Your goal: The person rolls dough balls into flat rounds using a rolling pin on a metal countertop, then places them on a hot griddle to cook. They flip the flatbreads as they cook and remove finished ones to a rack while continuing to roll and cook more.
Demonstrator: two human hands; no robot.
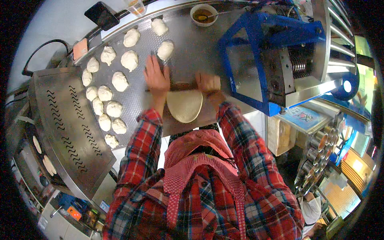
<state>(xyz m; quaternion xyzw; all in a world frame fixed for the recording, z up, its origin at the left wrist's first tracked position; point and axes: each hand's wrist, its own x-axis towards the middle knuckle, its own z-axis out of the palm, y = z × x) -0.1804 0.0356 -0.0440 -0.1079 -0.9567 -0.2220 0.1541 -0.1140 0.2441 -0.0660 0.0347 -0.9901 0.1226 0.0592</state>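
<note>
A dark rolling pin (pixel 184 87), blurred, lies across the upper edge of a flattened oval of dough (pixel 184 106) on the metal worktop in front of me. My left hand (pixel 156 76) is laid over the pin's left end, palm down, with its fingers stretched out towards a ball of dough (pixel 165 50). Over the right end is my right hand (pixel 209 83), bent and blurred; how firmly it holds the pin cannot be told. Several more pale dough pieces (pixel 120 81) lie in loose rows on the textured metal surface at the left.
A slotted metal cover (pixel 72 129) stands at the left, flat dough pieces (pixel 49 165) beyond it. A bowl of yellowish liquid (pixel 204 15) with a spoon sits at the far edge. Close on the right is a blue-framed machine (pixel 258 60); a person (pixel 310 210) is at lower right.
</note>
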